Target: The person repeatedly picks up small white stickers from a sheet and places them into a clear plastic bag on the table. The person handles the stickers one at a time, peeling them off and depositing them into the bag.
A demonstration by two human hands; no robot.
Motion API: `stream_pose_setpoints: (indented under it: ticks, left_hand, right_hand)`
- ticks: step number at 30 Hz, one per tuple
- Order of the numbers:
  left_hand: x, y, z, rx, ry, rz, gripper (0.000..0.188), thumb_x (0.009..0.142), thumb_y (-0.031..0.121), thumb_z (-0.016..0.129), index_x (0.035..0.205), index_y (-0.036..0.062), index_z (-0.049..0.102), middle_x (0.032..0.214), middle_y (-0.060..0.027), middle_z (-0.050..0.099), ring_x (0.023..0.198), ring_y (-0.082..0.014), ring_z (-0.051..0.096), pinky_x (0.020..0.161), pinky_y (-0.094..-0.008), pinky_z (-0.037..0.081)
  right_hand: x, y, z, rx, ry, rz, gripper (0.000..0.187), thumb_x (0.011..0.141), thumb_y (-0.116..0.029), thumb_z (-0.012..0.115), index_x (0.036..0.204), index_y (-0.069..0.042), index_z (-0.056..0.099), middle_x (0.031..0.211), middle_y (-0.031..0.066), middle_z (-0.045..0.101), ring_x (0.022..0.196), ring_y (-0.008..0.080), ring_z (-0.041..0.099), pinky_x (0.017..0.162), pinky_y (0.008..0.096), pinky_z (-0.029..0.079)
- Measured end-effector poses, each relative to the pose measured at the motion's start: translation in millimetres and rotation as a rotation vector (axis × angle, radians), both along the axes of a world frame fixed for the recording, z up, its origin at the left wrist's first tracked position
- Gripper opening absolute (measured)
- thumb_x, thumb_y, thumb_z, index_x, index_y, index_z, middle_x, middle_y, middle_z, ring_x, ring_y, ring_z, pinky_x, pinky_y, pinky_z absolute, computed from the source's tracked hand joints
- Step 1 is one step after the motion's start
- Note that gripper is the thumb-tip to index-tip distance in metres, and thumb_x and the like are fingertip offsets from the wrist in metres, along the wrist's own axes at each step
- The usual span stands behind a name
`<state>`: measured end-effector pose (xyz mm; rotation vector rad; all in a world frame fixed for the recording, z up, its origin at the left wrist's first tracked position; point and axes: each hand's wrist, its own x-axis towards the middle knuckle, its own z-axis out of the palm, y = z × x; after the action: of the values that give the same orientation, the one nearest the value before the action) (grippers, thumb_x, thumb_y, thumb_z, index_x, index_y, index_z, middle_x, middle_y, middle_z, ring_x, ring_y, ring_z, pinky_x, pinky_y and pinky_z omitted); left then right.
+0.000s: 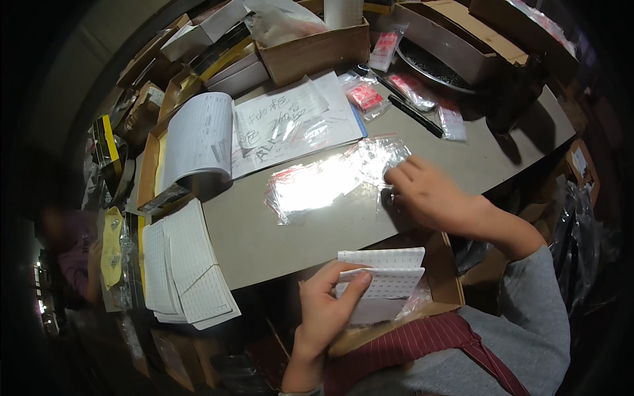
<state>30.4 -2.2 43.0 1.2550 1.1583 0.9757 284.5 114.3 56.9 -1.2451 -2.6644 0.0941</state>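
Near the table's front edge, my left hand (328,305) is closed on a folded printed sheet (389,285), its thumb pressed on the near panel. The sheet's white panels stand apart at the top, above an open cardboard box (450,274) at my lap. Farther out, my right hand (432,198) has its fingers curled at the right end of a spread of transparent plastic bags (307,188) with red edges. It pinches one transparent plastic bag there; the fingertips are partly hidden. Glare whitens the middle of the spread.
Stacked printed sheets (195,264) lie at the table's left edge, below a curled paper pad (198,135). Handwritten papers (290,112), a black pen (416,115) and red-printed packets (365,96) lie behind the bags. Cardboard boxes (314,53) line the back. Another person (76,254) is at far left.
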Motion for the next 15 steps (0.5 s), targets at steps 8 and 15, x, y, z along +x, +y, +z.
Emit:
stream_pose_setpoints:
  ticks: [8,15]
  left_hand:
    - [-15.8,-7.5,9.9,-0.018,-0.009,-0.018,0.014,0.092,0.006,0.074,0.103,-0.0026,0.076,0.096,-0.0117,0.075,0.089,-0.0158,0.069,0.080,-0.0281,0.053]
    - [-10.8,-2.2,16.6,-0.039,0.037,-0.168,0.015,0.093,0.007,0.074,0.103,-0.0034,0.075,0.095,-0.0125,0.074,0.089,-0.0180,0.070,0.080,-0.0286,0.053]
  right_hand:
    - [27.1,-35.2,37.0,-0.156,0.103,-0.133,0.058,0.089,-0.026,0.076,0.133,0.005,0.053,0.134,0.0241,0.054,0.125,0.0397,0.053,0.107,0.0446,0.044]
    - [53.6,-67.0,24.3,-0.283,0.118,0.068,0.044,0.093,-0.016,0.069,0.130,0.003,0.057,0.136,0.0235,0.059,0.124,0.0396,0.058,0.105,0.0448,0.049]
